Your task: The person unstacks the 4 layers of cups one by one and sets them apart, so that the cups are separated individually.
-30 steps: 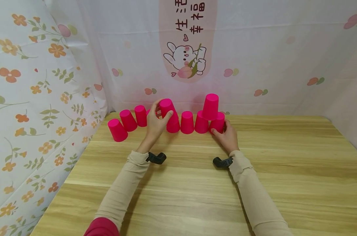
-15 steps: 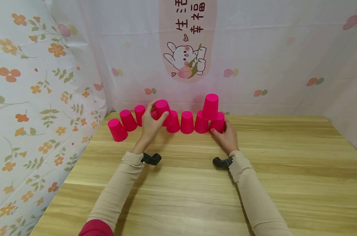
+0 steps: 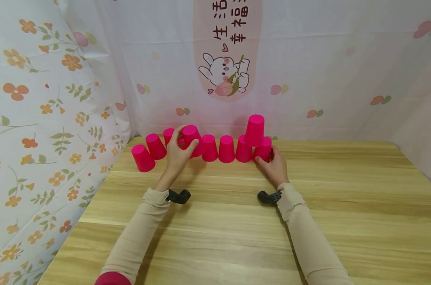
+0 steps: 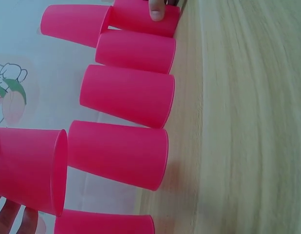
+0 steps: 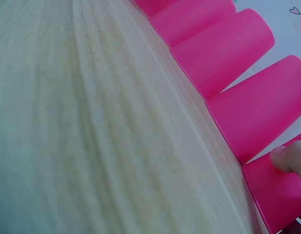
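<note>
Two bare hands at a row of inverted cups on a wood-grained table (image 3: 236, 225). The left hand (image 3: 177, 157) grasps a bright pink, tapered, plastic-looking cup (image 3: 192, 140), mouth downward and slightly tilted, raised off the table beside the row. The right hand (image 3: 273, 166) grips the row's rightmost pink cup (image 3: 263, 148), thumb on its near side; this cup stands on the table. An upper pink cup (image 3: 255, 130) rests across it and the adjoining pink cup (image 3: 243, 150). Two further cups, a centre pink cup (image 3: 226, 149) and a nearer-left pink cup (image 3: 210, 149), extend the row leftward. Beyond the left hand, a leftmost pink cup (image 3: 143, 158) begins a slanting group, partly hidden by the fingers. Behind hangs a printed white cloth (image 3: 308, 71).
</note>
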A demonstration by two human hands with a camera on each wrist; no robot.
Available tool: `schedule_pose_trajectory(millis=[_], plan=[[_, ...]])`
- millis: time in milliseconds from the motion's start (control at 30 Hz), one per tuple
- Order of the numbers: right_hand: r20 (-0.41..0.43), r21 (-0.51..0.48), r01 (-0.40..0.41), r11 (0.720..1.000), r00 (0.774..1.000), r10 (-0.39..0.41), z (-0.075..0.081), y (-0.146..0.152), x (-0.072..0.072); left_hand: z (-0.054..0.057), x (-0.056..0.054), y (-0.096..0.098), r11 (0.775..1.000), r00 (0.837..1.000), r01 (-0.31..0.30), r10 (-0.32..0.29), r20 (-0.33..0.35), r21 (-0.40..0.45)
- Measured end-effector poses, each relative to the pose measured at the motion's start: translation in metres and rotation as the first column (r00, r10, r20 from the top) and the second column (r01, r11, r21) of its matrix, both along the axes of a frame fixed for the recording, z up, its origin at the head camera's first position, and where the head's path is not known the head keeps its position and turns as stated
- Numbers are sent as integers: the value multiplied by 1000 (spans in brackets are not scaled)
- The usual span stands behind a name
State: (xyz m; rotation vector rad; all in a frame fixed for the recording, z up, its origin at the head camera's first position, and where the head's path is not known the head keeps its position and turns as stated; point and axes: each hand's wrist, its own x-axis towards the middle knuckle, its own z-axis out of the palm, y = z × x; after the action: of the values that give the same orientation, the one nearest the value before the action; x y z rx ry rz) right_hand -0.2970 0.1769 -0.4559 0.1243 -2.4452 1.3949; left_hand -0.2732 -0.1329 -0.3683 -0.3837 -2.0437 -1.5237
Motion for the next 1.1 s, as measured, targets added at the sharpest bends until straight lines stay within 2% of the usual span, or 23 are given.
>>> schedule_pose_trajectory(millis=[167,300,467,700,1100], plan=[[-3,-5,-3,1000,1000,3,-1,0,-1,18,21,4,1000,1000,7,-7,25,6],[-6,1,3,1000,1000,-3,-2,0,-1,14,24,2,1000,999,-4,4,40,0],[-10,13,9,1000,1000,-9,-2,0,-1,5,21,-3,999,998,-34,34,49,2],[-5,14,11,1000,1000,-11,-1,-1,-1,-29,-3,-18,999,997,-46,45,58,20],[3,19,-1,1000,1000,1,0,-1,1,-45,-3,-24,998,990,-64,62,129,10]])
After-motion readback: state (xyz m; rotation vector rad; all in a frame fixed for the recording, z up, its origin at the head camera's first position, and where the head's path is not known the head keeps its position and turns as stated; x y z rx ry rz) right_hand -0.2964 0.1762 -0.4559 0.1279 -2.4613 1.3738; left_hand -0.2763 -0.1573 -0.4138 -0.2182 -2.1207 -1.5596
